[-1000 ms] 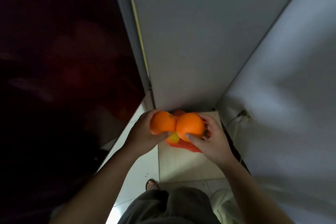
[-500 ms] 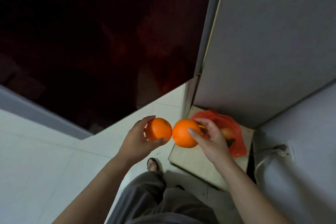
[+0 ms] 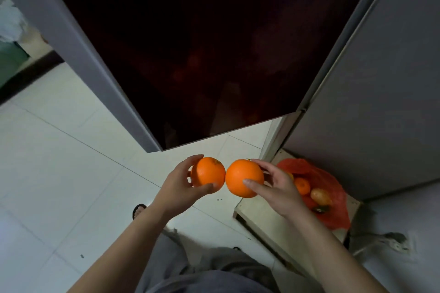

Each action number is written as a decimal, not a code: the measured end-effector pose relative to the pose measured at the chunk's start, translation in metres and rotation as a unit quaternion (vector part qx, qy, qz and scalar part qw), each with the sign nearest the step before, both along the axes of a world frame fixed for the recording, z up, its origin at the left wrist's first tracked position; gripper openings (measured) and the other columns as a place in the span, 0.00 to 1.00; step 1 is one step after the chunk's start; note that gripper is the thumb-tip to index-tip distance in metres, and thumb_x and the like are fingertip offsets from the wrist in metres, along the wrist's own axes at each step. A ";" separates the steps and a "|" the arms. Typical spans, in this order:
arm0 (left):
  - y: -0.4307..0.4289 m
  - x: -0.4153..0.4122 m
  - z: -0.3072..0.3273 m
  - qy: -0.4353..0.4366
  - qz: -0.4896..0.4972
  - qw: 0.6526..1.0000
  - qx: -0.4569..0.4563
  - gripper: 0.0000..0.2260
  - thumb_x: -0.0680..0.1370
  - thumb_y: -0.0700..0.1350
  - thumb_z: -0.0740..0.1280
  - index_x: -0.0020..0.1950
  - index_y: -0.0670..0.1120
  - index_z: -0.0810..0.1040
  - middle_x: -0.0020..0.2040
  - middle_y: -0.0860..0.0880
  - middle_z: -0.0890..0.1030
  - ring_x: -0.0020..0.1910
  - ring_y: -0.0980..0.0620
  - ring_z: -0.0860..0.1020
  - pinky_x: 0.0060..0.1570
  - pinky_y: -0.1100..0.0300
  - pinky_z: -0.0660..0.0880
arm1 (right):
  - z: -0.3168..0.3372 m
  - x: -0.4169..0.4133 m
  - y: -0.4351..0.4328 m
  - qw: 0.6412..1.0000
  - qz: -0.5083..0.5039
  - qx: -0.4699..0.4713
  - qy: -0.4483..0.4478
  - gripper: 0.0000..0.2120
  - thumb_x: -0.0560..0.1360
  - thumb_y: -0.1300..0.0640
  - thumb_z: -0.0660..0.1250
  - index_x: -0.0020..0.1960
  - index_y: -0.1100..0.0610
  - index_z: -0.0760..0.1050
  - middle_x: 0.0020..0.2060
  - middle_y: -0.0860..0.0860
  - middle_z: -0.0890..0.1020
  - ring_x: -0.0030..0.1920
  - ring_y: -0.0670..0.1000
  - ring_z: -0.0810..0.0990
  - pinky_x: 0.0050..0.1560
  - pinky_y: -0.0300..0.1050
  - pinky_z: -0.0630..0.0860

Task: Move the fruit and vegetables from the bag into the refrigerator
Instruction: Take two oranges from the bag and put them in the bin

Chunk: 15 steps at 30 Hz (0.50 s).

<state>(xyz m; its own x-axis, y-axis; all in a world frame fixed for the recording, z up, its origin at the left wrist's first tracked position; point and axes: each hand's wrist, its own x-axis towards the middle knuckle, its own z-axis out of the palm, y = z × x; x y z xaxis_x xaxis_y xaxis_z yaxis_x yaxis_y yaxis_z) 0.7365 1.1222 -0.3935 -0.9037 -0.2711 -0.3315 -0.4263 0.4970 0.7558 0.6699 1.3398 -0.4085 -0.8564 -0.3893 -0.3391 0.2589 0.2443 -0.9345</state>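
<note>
My left hand grips an orange, and my right hand grips a second, slightly larger orange. The two fruits almost touch, held over the white tiled floor. The red plastic bag lies open to the right on a low wooden platform, with a small orange and a reddish-yellow fruit inside. The refrigerator's dark glossy door stands shut ahead and above my hands.
A grey cabinet side rises to the right of the refrigerator. A wall socket with a cable sits at the lower right. My sandalled foot and grey trousers are below. White tiles spread to the left.
My view has swung left from the bag in the corner toward the refrigerator door. Both hands lifted the oranges away from the bag and carried them left, over the floor.
</note>
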 end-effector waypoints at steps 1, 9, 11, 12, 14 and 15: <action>-0.006 0.005 -0.001 -0.003 -0.001 1.000 0.001 0.33 0.68 0.52 0.74 0.68 0.57 0.62 0.69 0.51 0.66 0.64 0.46 0.70 0.53 0.56 0.73 | 0.001 0.002 -0.004 1.000 0.003 0.004 0.004 0.24 0.67 0.52 0.75 0.59 0.40 0.70 0.58 0.41 0.73 0.55 0.42 0.75 0.43 0.35 0.74; -0.096 0.052 -0.011 -0.002 0.058 0.997 0.041 0.31 0.68 0.50 0.75 0.67 0.57 0.63 0.67 0.51 0.68 0.60 0.50 0.70 0.49 0.60 0.71 | -0.006 0.029 -0.084 0.994 0.065 0.066 0.059 0.27 0.65 0.53 0.77 0.59 0.39 0.70 0.62 0.41 0.71 0.61 0.44 0.71 0.48 0.34 0.73; -0.129 0.062 -0.013 0.006 0.075 0.996 0.048 0.31 0.68 0.50 0.75 0.66 0.57 0.64 0.66 0.52 0.69 0.58 0.51 0.71 0.48 0.60 0.71 | -0.006 0.037 -0.122 0.988 0.096 0.090 0.077 0.28 0.66 0.52 0.76 0.61 0.41 0.69 0.62 0.40 0.69 0.60 0.43 0.71 0.50 0.34 0.72; -0.148 0.066 -0.014 0.011 0.080 0.996 0.048 0.31 0.67 0.51 0.75 0.66 0.58 0.64 0.64 0.52 0.70 0.57 0.51 0.71 0.48 0.60 0.72 | -0.006 0.041 -0.144 0.985 0.110 0.104 0.088 0.28 0.66 0.52 0.76 0.62 0.41 0.68 0.62 0.40 0.69 0.60 0.43 0.70 0.50 0.34 0.72; -0.187 0.074 -0.015 0.022 0.079 0.996 0.044 0.29 0.67 0.51 0.75 0.64 0.59 0.65 0.62 0.54 0.70 0.56 0.52 0.72 0.44 0.65 0.71 | -0.005 0.050 -0.191 0.977 0.127 0.127 0.115 0.29 0.65 0.49 0.76 0.62 0.41 0.67 0.61 0.38 0.68 0.58 0.42 0.70 0.50 0.36 0.73; -0.209 0.078 -0.015 0.026 0.076 0.996 0.043 0.29 0.67 0.52 0.75 0.63 0.59 0.65 0.61 0.55 0.70 0.55 0.52 0.72 0.42 0.67 0.71 | -0.005 0.055 -0.216 0.974 0.131 0.134 0.128 0.29 0.65 0.48 0.76 0.62 0.40 0.67 0.60 0.37 0.68 0.58 0.41 0.70 0.50 0.36 0.73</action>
<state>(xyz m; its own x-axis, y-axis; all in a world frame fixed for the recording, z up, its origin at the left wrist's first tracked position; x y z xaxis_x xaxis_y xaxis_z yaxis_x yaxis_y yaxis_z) 0.8142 0.9136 -0.4085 -0.8709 -0.3788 -0.3130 -0.4509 0.3628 0.8155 0.7244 1.1242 -0.4136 -0.8095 -0.5326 -0.2472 -0.0776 0.5145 -0.8540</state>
